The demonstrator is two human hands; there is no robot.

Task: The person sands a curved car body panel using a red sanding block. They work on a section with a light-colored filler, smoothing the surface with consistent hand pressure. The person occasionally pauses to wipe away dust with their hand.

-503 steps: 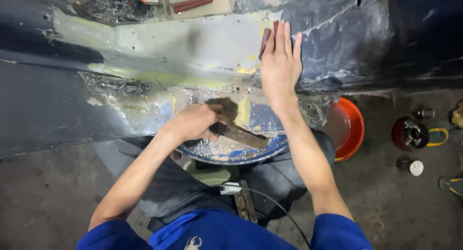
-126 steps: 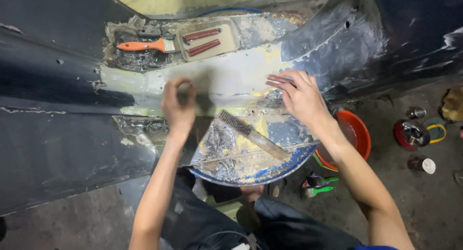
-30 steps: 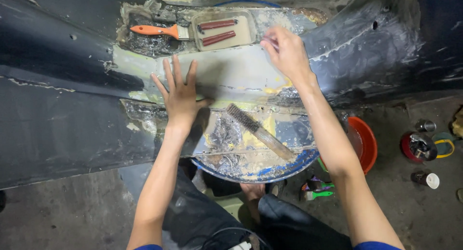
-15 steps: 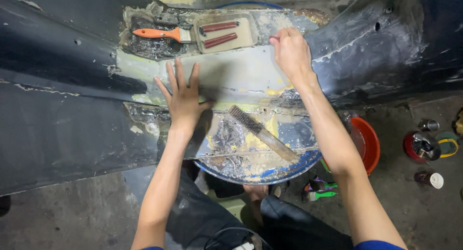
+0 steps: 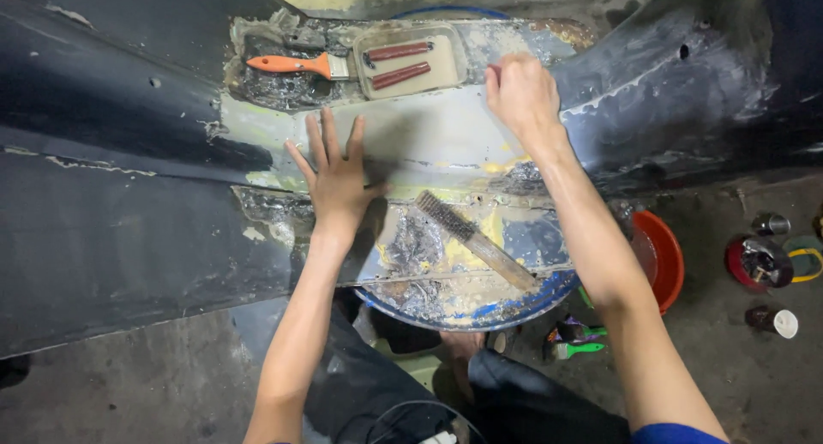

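1. The left hand [image 5: 336,174] lies flat on the grey patch of the dark body panel [image 5: 129,195], fingers spread, gripping nothing.
2. The right hand [image 5: 521,93] presses on the same patch farther right, fingers curled under; whether it pinches anything, I cannot tell.
3. A wire brush [image 5: 473,240] rests untouched on the near ledge, between the forearms.
4. Beyond the hands, an orange-handled paintbrush [image 5: 298,65] lies beside a small tray [image 5: 410,63].
5. A red bucket [image 5: 664,260] stands on the floor at right.
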